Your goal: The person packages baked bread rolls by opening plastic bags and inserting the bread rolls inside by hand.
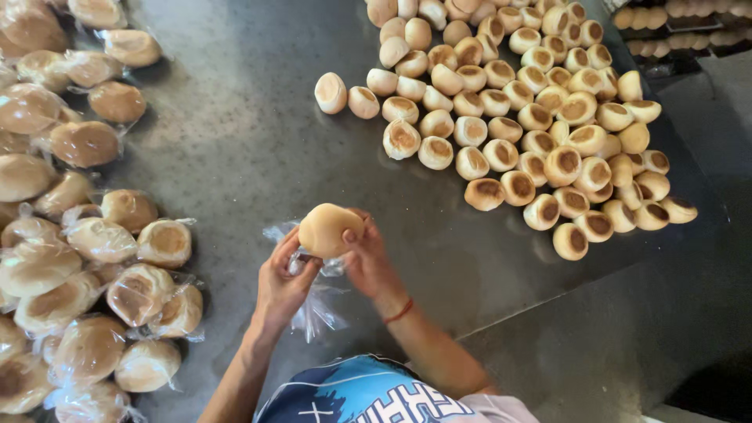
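Bread roll (329, 229) sits centre frame, slightly below the middle, pale and round, held up off the metal table (235, 133). My left hand (283, 282) and right hand (368, 262) both clamp it from below and from the sides, fingers curled tight to the crust. Clear plastic bag (313, 301) hangs crumpled under the roll, pinched in the left-hand fingers and trailing down toward the bottom of the frame. I can't tell whether the bag mouth is open; the film is bunched and see-through.

My read: the roll is going into the bag. To do it cleanly I'd keep the right hand on the roll, use the left thumb and fingers to spread the mouth wide, then push the roll in flat side first so the film doesn't snag or tear. Light squeeze only, the crumb looks soft.

Red cord bracelet (399, 311) on the right wrist, clear of the film.

Upper right: heap of unwrapped rolls (517, 102), browned tops, touching each other, well apart from my hands. Left edge: stack of bagged rolls (86, 258), near the left forearm. Far upper-right corner: more rolls on a tray (681, 19), blurred.
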